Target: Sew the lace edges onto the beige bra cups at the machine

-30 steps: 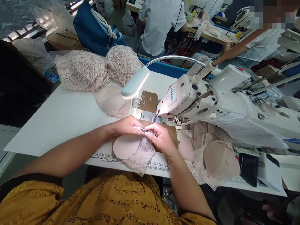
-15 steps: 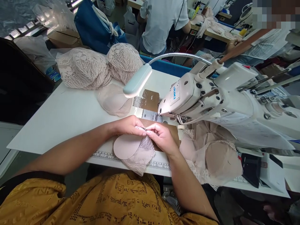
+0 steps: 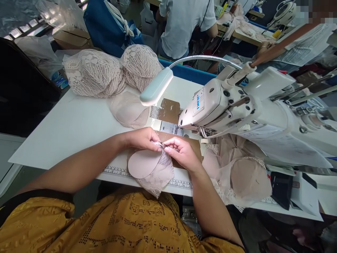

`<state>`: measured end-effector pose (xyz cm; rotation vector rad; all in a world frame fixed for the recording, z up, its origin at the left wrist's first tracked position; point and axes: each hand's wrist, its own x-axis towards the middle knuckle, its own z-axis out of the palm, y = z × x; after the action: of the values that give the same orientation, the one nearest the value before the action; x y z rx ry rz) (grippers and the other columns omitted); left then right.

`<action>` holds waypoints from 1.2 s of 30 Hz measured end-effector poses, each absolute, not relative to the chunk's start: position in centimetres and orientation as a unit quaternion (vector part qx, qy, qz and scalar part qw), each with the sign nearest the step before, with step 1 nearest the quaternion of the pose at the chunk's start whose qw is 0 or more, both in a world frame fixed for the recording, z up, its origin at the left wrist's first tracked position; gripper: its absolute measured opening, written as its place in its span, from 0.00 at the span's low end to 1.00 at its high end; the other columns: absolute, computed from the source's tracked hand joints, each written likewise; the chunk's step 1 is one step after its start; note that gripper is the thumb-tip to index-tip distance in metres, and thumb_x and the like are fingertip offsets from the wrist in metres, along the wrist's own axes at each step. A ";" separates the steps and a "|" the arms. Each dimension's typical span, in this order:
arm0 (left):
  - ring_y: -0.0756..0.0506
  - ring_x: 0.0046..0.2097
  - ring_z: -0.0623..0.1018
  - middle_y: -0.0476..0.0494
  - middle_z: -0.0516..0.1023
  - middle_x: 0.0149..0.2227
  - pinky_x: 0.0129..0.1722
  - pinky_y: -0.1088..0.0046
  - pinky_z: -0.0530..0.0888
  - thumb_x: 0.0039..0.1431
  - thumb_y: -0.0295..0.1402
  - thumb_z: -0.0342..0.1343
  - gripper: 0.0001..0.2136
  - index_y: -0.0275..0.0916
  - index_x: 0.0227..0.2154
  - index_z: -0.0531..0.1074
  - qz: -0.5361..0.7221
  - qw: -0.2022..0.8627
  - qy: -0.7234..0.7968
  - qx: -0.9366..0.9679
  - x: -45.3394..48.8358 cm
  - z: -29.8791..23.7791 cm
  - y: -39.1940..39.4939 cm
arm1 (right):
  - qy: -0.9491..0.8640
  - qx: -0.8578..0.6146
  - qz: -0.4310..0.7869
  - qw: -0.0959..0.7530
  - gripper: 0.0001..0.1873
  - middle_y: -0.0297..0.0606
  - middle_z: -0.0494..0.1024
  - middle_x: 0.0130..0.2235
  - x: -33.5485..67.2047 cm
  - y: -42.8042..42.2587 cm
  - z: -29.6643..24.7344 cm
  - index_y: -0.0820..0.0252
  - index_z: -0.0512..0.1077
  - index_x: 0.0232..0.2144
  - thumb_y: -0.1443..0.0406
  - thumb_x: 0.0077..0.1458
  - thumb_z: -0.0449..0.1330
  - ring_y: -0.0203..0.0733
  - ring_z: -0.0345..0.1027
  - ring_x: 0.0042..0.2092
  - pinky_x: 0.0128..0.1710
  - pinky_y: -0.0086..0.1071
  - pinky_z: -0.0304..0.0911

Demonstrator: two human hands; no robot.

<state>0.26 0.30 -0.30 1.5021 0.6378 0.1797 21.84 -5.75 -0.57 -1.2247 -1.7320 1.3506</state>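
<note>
My left hand [image 3: 143, 138] and my right hand [image 3: 181, 151] meet at the front of the white table [image 3: 73, 130], just before the sewing machine [image 3: 237, 109]. Both are closed in a pinch on the top edge of a beige bra cup [image 3: 143, 163] with a lace piece [image 3: 160, 172] hanging from it over the table's ruler edge. A thin metal tool shows between the fingertips of my right hand; I cannot name it. The cup lies flat under my left hand.
Lace-covered cups [image 3: 110, 72] are piled at the table's back, with plain foam cups [image 3: 129, 109] before them. A gooseneck lamp [image 3: 156, 86] hangs above the needle area. More cups [image 3: 242, 175] lie right of the machine. A person in a white shirt [image 3: 184, 24] sits beyond.
My hands have stayed together on the cup's edge. The thin tool in my right hand has drawn in closer to the pinch. The view has shifted slightly.
</note>
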 end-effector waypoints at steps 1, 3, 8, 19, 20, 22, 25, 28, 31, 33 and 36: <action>0.55 0.22 0.54 0.53 0.54 0.19 0.20 0.76 0.49 0.53 0.42 0.62 0.19 0.35 0.17 0.64 0.077 0.680 0.285 0.671 0.3 -0.3 0.3 | -0.661 -0.464 0.504 0.307 0.11 0.37 0.78 0.35 21.7 -5.7 -0.5 0.58 0.75 0.37 0.58 0.54 0.62 0.39 0.70 0.35 0.35 0.34 0.66; 0.55 0.21 0.54 0.54 0.54 0.18 0.19 0.76 0.49 0.52 0.42 0.62 0.19 0.35 0.16 0.64 0.071 0.680 0.287 0.670 0.4 -0.2 0.2 | -0.673 -0.466 0.485 0.308 0.10 0.37 0.78 0.36 21.5 -5.7 -0.4 0.58 0.75 0.36 0.59 0.55 0.62 0.40 0.70 0.36 0.37 0.34 0.66; 0.54 0.22 0.59 0.52 0.62 0.19 0.19 0.78 0.54 0.51 0.40 0.63 0.14 0.34 0.19 0.71 0.074 0.679 0.301 0.666 0.4 0.3 0.1 | -0.656 -0.494 0.469 0.326 0.09 0.36 0.77 0.33 21.5 -5.9 -0.6 0.58 0.75 0.35 0.59 0.55 0.62 0.40 0.70 0.34 0.36 0.34 0.65; 0.50 0.33 0.73 0.46 0.76 0.34 0.29 0.80 0.66 0.50 0.33 0.62 0.14 0.35 0.40 0.77 0.039 0.649 0.261 0.713 -0.5 0.7 1.0 | -0.614 -0.525 0.512 0.292 0.09 0.35 0.75 0.31 21.1 -5.9 -0.8 0.59 0.74 0.33 0.60 0.50 0.63 0.40 0.68 0.34 0.35 0.34 0.64; 0.50 0.32 0.72 0.48 0.76 0.34 0.28 0.80 0.66 0.49 0.32 0.62 0.15 0.36 0.42 0.76 0.023 0.636 0.268 0.723 -1.0 1.1 1.3 | -0.627 -0.534 0.488 0.288 0.06 0.34 0.73 0.29 21.3 -5.8 -0.7 0.59 0.72 0.29 0.62 0.51 0.61 0.39 0.66 0.32 0.33 0.33 0.63; 0.51 0.30 0.70 0.50 0.73 0.32 0.27 0.81 0.64 0.49 0.30 0.61 0.19 0.38 0.46 0.74 0.013 0.610 0.284 0.740 -2.0 1.7 1.8 | -0.649 -0.537 0.460 0.280 0.06 0.31 0.69 0.26 21.6 -5.7 -0.5 0.58 0.68 0.24 0.64 0.51 0.58 0.37 0.62 0.30 0.31 0.30 0.60; 0.52 0.27 0.67 0.52 0.70 0.29 0.26 0.80 0.62 0.49 0.30 0.60 0.23 0.38 0.51 0.71 0.024 0.590 0.305 0.747 -2.6 1.9 2.1 | -0.661 -0.513 0.471 0.280 0.08 0.32 0.69 0.28 21.8 -5.6 -0.4 0.58 0.66 0.25 0.61 0.54 0.57 0.37 0.62 0.32 0.32 0.30 0.59; 0.52 0.28 0.67 0.52 0.70 0.29 0.27 0.79 0.62 0.50 0.30 0.58 0.24 0.37 0.53 0.70 0.028 0.571 0.313 0.758 -2.0 1.6 1.7 | -0.646 -0.516 0.468 0.313 0.12 0.34 0.73 0.33 21.3 -5.5 -0.4 0.58 0.69 0.31 0.56 0.50 0.62 0.39 0.65 0.34 0.35 0.31 0.62; 0.52 0.28 0.67 0.52 0.70 0.28 0.27 0.79 0.62 0.52 0.30 0.56 0.23 0.37 0.53 0.70 0.053 0.546 0.312 0.776 -1.1 1.7 0.9 | -0.654 -0.518 0.455 0.312 0.12 0.35 0.75 0.33 20.7 -5.4 -0.4 0.59 0.72 0.34 0.58 0.49 0.64 0.39 0.66 0.34 0.36 0.33 0.63; 0.51 0.30 0.69 0.50 0.72 0.30 0.29 0.78 0.63 0.53 0.30 0.56 0.20 0.37 0.50 0.72 0.091 0.527 0.316 0.783 -1.0 2.3 0.5 | -0.672 -0.509 0.448 0.298 0.09 0.34 0.73 0.30 20.6 -5.4 -0.3 0.59 0.73 0.30 0.59 0.53 0.61 0.38 0.65 0.32 0.35 0.32 0.62; 0.49 0.34 0.71 0.46 0.75 0.35 0.31 0.77 0.64 0.53 0.34 0.58 0.14 0.36 0.42 0.75 0.136 0.499 0.366 0.774 -2.1 3.5 0.2 | -0.681 -0.490 0.458 0.294 0.12 0.33 0.69 0.26 20.8 -5.5 -0.2 0.58 0.70 0.25 0.58 0.56 0.58 0.38 0.62 0.31 0.33 0.31 0.59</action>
<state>-2.11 0.22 3.55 1.8721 0.8866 0.3287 20.79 -5.48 -0.19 -1.3051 -1.8133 1.2193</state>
